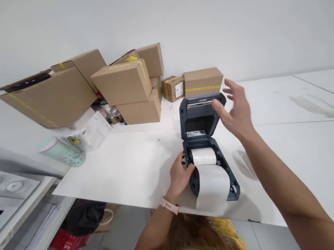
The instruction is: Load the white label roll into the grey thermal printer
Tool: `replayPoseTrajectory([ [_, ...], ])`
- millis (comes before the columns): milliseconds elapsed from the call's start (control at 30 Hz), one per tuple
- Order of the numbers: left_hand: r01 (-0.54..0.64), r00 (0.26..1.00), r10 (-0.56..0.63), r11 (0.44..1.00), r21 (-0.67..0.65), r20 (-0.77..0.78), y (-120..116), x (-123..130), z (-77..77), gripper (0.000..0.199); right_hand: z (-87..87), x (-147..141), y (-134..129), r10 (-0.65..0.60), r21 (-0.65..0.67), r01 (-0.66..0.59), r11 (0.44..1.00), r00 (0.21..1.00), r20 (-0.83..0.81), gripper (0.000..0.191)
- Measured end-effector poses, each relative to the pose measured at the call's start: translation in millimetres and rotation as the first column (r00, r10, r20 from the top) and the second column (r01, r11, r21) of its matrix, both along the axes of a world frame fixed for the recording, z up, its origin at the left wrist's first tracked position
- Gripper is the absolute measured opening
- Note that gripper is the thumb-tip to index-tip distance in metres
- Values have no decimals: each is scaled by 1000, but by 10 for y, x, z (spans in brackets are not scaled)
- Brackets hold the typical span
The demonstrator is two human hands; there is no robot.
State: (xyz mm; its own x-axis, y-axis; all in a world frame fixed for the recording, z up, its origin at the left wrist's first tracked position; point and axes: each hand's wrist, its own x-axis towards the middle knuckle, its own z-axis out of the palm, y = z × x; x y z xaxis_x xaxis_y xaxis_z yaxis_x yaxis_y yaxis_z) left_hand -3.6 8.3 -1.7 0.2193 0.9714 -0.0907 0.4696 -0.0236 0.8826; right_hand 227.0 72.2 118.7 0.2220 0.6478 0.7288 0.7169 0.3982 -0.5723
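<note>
Printer (194, 182) is already holding its white roll (203, 156); lid (196, 113) is standing unclosed. I'm seeing left hand (181, 175) clasping printer's left edge, right hand (238, 110) hanging fingers-apart beside lid.

Here's the printer (200, 140), dark grey, sitting open just right of centre in the frame, its lid (199, 124) tipped up and back, a white roll (203, 156) inside, white paper (213, 184) curving down below it.
</note>
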Motion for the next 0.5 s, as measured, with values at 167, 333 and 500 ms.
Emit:
replayPoseTrajectory([
  [167,50,935,-34,998,34,-354,37,28,75,64,-348,-179,-585,-16,83,3,997,988,155,20],
  [333,112,904,-87,993,36,-418,58,46,88,58,-540,-109,-604,421,-539,-207,816,852,310,29],
  [500,105,908,-81,994,37,-411,52,47,90,60,-338,41,-427,560,-698,-253,670,789,251,35],
])
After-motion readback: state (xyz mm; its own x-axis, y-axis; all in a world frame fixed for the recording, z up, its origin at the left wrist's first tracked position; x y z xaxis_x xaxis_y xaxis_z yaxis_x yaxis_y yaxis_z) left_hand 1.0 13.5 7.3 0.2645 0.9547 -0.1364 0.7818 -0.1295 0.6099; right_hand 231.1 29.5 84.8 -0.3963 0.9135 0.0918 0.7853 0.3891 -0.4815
